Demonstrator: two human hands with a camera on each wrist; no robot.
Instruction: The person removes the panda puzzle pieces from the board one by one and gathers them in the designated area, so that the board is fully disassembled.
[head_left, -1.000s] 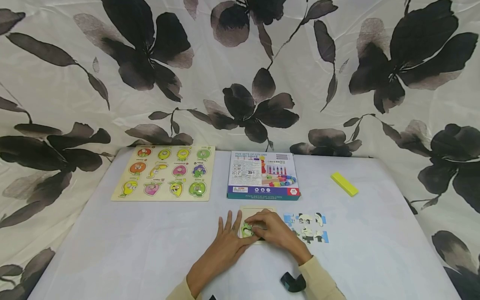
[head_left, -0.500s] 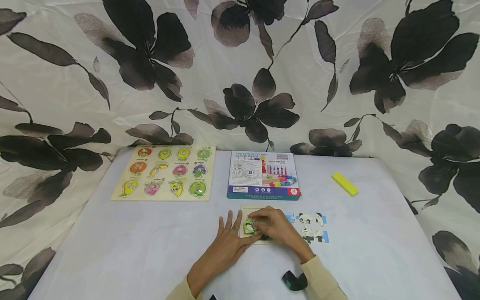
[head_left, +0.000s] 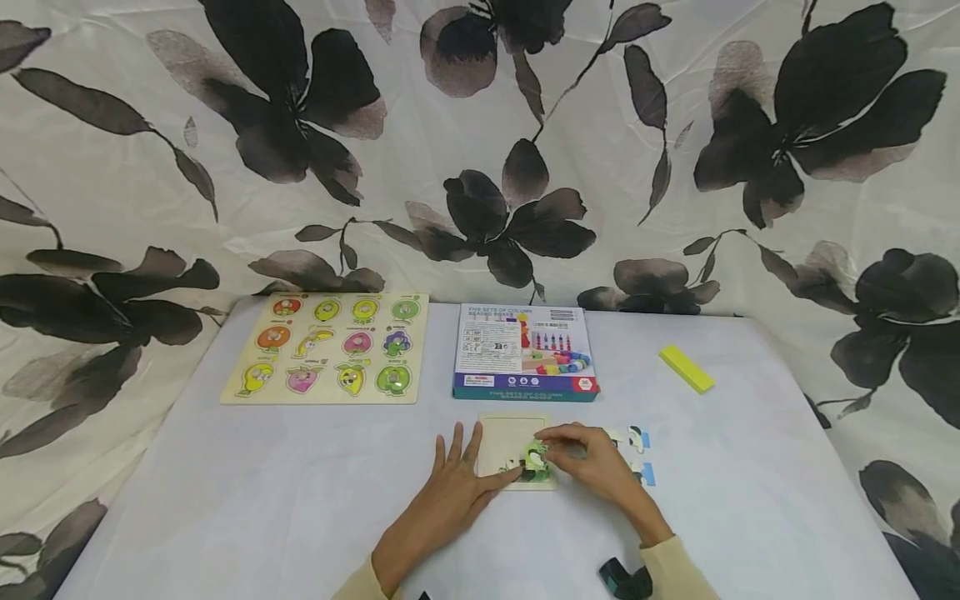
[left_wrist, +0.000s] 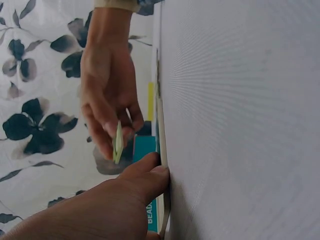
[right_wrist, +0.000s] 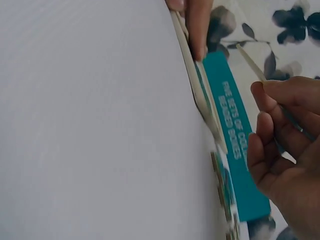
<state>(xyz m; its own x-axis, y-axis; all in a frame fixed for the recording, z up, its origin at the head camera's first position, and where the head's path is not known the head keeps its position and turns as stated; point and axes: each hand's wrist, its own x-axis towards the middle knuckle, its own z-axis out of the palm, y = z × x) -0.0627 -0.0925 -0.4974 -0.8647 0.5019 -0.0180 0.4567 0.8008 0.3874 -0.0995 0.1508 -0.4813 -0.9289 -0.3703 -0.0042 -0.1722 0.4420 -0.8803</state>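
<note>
1. Left hand (head_left: 459,485): fingers are lying straight and spread, the thumb reaching across the pale tray (head_left: 510,429)
2. Right hand (head_left: 596,463): thumb and fingers are pinching a green puzzle piece (head_left: 536,453), which is hanging tilted above the tray's right part
3. Loose pieces (head_left: 637,439) are lying right of the tray, partly hidden
4. A box (head_left: 491,350) is lying behind, between a fruit board (head_left: 322,392) and a yellow block (head_left: 687,369)
</note>
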